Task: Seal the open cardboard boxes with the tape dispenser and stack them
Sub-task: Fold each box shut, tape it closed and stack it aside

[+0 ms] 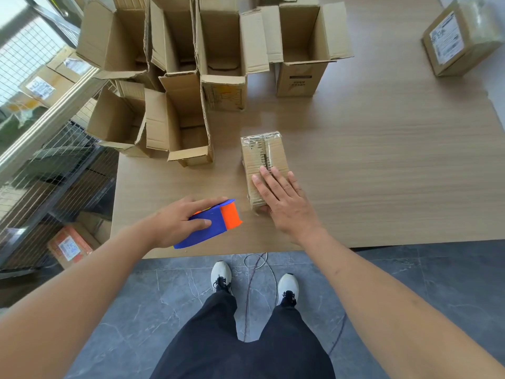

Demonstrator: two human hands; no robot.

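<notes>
Near the desk's (382,165) front edge, the left hand (175,222) has its grip curled round the blue-and-orange tape dispenser (216,222). Just beside it, the right hand (284,201) presses flat, fingers straight, on the taped box (262,151). Open boxes (191,86) crowd the far-left corner.

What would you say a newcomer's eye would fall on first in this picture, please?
Probably the bright blue and orange tape dispenser, gripped by the left hand near the table's front edge. Just right of it, the right hand lies flat on a small taped box. Behind them, a cluster of open boxes crowds the table's far left, and one sealed labelled box sits alone at the far right.
</notes>
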